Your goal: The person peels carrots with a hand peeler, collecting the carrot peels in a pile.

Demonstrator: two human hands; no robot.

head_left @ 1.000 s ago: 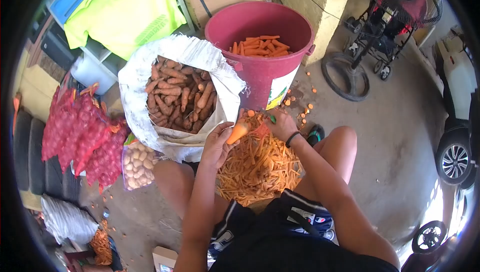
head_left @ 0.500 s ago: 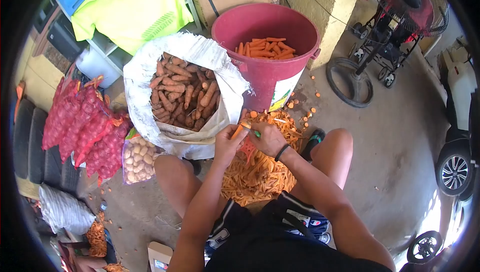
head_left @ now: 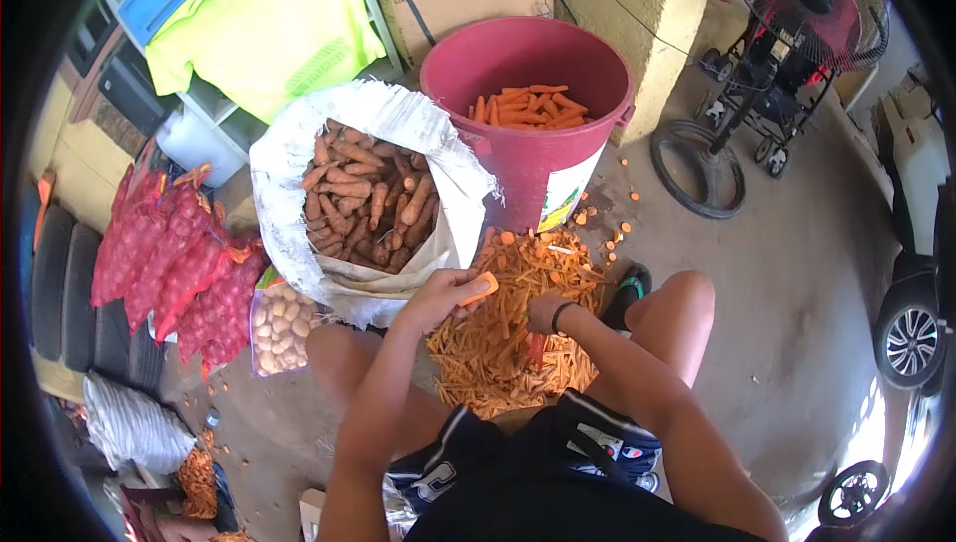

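Observation:
My left hand (head_left: 441, 299) is closed around a peeled carrot (head_left: 480, 289), whose bright orange end sticks out by the thumb. To its right, my right hand (head_left: 548, 313) hangs over the heap of peelings (head_left: 508, 358) with fingers curled; what it holds is hard to make out. Something red shows just below that hand. Unpeeled carrots (head_left: 373, 193) fill a white sack (head_left: 284, 158) beyond my left hand. A maroon bucket (head_left: 518, 178) behind the heap contains peeled carrots (head_left: 528, 107).
Red mesh bags of onions (head_left: 164, 248) and a bag of potatoes (head_left: 281, 328) stand at the left. Carrot ends dot the floor (head_left: 637, 218) beside the bucket. A fan stand (head_left: 697, 168) is at the right. Tyres (head_left: 80, 288) line the left wall.
My hands have moved apart. The left turned with the carrot; the right moved down and slightly right, away from it. The view shifted slightly.

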